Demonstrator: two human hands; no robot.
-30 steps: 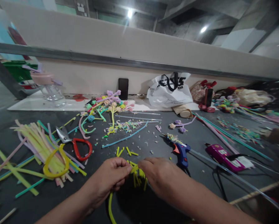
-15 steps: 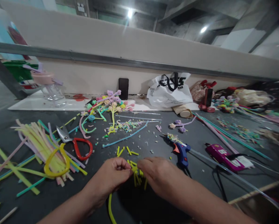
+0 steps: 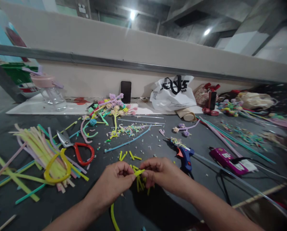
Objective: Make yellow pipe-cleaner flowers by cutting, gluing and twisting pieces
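My left hand point(image 3: 118, 179) pinches a yellow-green pipe cleaner point(image 3: 139, 172) between thumb and forefinger; a long yellow-green stem point(image 3: 113, 216) shows below that hand. My right hand point(image 3: 161, 173) has its thumb and fingertips closed on the other end of the pinched piece. Just beneath the fingertips lies a cluster of short cut yellow-green pieces point(image 3: 140, 184), partly hidden by my hands. Beyond them, several more short pieces point(image 3: 131, 155) are scattered on the dark table.
Scissors point(image 3: 82, 154) with red and yellow handles rest on a pipe-cleaner bundle point(image 3: 35, 141) at left. A blue glue gun point(image 3: 187, 158) and a magenta device point(image 3: 226, 160) with cables lie at right. Behind are fuzzy flowers point(image 3: 116, 109), a phone point(image 3: 126, 92) and a white bag point(image 3: 172, 96).
My right hand has turned and drawn back from the short pieces, its thumb and fingertips now at the yellow-green piece beside my left fingertips. The left hand stays nearly in place.
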